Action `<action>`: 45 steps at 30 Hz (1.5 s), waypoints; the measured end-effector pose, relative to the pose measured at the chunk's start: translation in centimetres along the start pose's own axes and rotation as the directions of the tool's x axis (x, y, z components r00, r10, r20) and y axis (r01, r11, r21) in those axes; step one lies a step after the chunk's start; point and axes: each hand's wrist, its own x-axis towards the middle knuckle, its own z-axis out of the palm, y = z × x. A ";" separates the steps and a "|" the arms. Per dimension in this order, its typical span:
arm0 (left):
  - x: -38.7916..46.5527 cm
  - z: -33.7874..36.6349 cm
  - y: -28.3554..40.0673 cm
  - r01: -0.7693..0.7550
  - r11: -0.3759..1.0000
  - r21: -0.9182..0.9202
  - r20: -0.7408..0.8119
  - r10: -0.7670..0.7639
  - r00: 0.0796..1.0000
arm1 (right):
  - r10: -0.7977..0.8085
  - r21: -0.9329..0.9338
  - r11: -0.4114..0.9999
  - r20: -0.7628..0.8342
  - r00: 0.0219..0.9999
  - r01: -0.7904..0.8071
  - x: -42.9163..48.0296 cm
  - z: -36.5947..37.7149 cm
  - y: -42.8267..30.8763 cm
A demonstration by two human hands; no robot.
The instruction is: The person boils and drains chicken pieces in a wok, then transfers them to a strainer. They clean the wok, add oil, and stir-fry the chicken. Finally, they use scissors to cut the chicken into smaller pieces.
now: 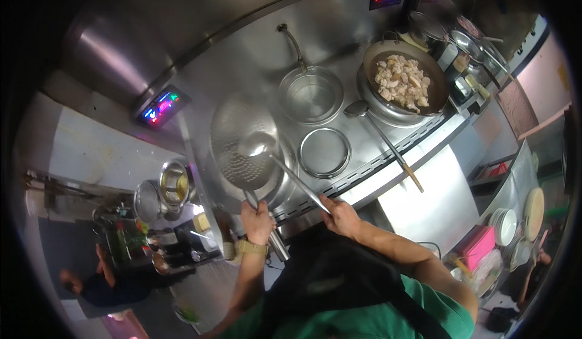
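My left hand (258,223) is closed around the tubular metal handle of a wok (227,152), whose surface looks dimpled or perforated; I cannot tell which. The wok is tipped over a round steel burner recess (286,175) at the left of the range. A long-handled steel ladle (295,180) is gripped in my right hand (340,216), its bowl inside the wok. Haze blurs the wok's far rim. Right of the wok, a flat round steel rim (325,152) is set in the counter. Behind it, a metal pot (311,95) containing clear liquid stands under a faucet (293,45).
A large wok (370,52) of pale chopped meat (402,82) sits at right. Another ladle (384,141) lies before it, its wooden handle overhanging the edge. Bowls (173,184) stand at left, stacked plates (504,225) at right. Other people (113,289) are at both sides.
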 end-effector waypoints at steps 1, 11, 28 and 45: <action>-0.2 1.2 -0.1 0.127 0.978 -0.166 0.103 -0.111 0.989 | 0.040 -0.021 0.999 0.030 0.999 -0.040 -0.1 -1.2 0.8; -2.4 21.2 -8.5 0.733 0.585 -0.346 0.696 -0.363 0.619 | 0.233 -0.184 0.959 0.078 0.969 -0.216 -3.9 -9.9 10.1; -9.2 27.7 -35.9 0.530 0.828 -0.182 0.865 -0.121 0.487 | 0.350 -0.316 0.902 0.132 0.928 -0.295 -5.3 -14.6 11.8; -4.9 30.3 -42.4 0.566 -0.038 -0.824 0.344 -0.827 0.445 | 0.502 0.099 0.835 0.266 0.823 -0.541 -4.0 -13.8 6.8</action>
